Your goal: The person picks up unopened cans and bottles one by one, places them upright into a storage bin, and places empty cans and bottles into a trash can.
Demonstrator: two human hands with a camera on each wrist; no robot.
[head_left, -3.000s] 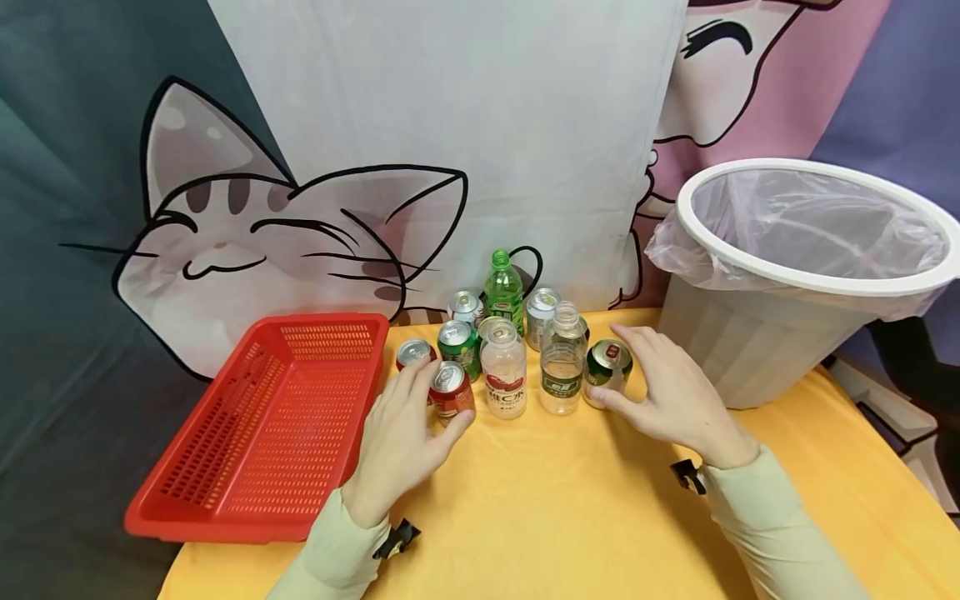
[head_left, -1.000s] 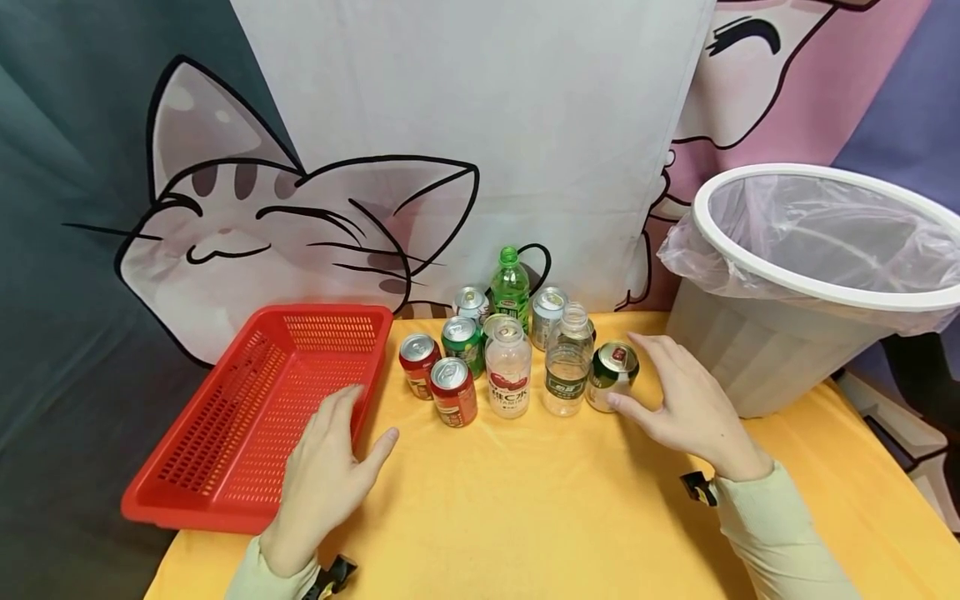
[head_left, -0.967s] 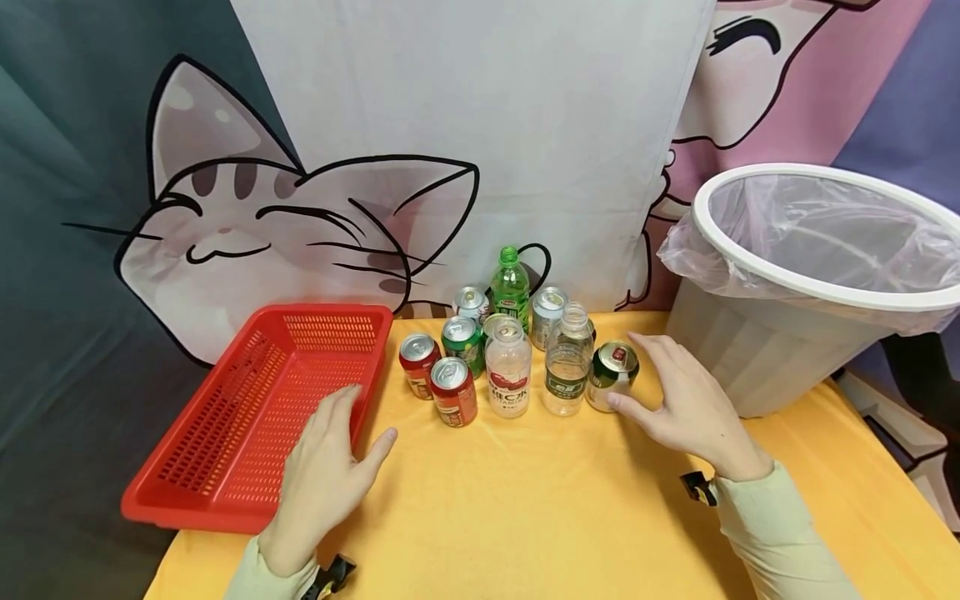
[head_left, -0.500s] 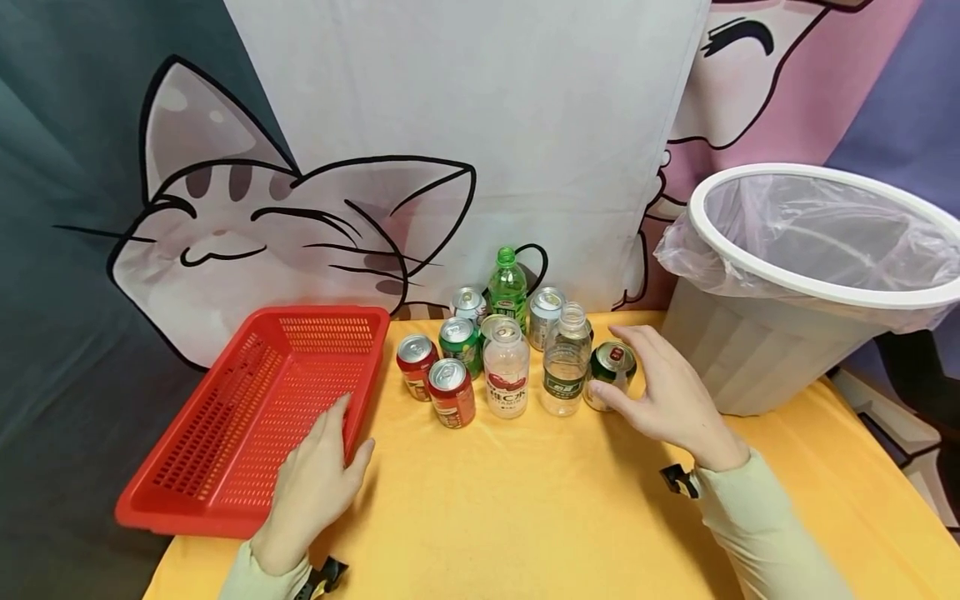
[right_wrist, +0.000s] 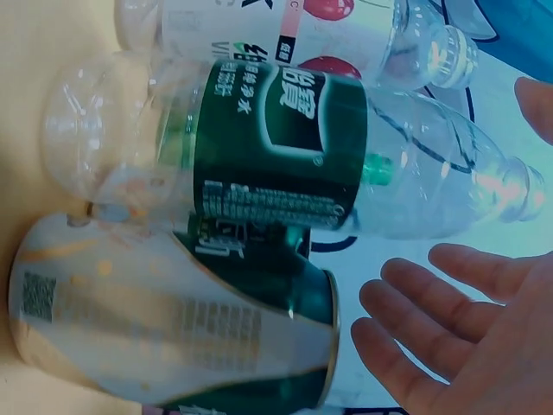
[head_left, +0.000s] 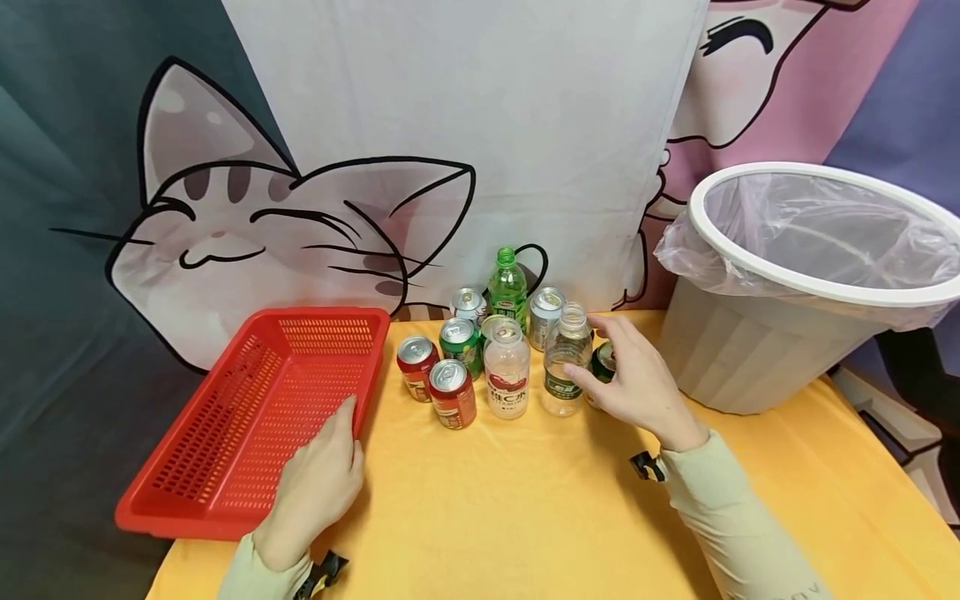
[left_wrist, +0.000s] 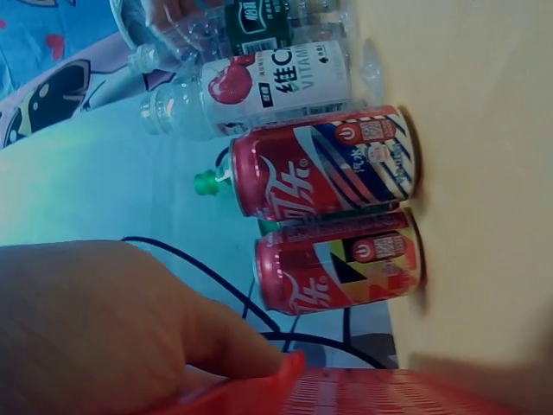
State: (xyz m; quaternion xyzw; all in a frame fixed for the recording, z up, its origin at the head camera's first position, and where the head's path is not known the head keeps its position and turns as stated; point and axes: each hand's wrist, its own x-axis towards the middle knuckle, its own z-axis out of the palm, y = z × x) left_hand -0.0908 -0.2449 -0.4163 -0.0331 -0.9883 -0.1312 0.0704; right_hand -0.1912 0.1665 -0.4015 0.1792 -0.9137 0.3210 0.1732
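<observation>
At the near right side of a red plastic basket (head_left: 367, 367), my left hand (head_left: 318, 475) grips the rim, its thumb on the outer side. The left wrist view shows that thumb right at the red rim (left_wrist: 289, 372). My right hand (head_left: 637, 379) is spread behind and beside a clear water bottle (head_left: 561, 400) with a green label, capless and upright. In the right wrist view, the bottle (right_wrist: 276, 147) lies between the thumb and the loosely bent fingers (right_wrist: 432, 311), which stay apart from it. A green and white can (right_wrist: 173, 311) stands beside the bottle, partly hidden by my right hand in the head view.
Two red cola cans (head_left: 452, 400), a green can (head_left: 460, 342), a clear cherry-label bottle (head_left: 506, 375), a green bottle (head_left: 508, 287) and silver cans (head_left: 545, 317) stand grouped on the yellow tablecloth (head_left: 510, 517). A lined waste bin (head_left: 720, 350) is at the right.
My left hand has moved from the red cans to the basket's right rim and closed on it. My right hand has shifted left from the green and white can towards the clear bottle.
</observation>
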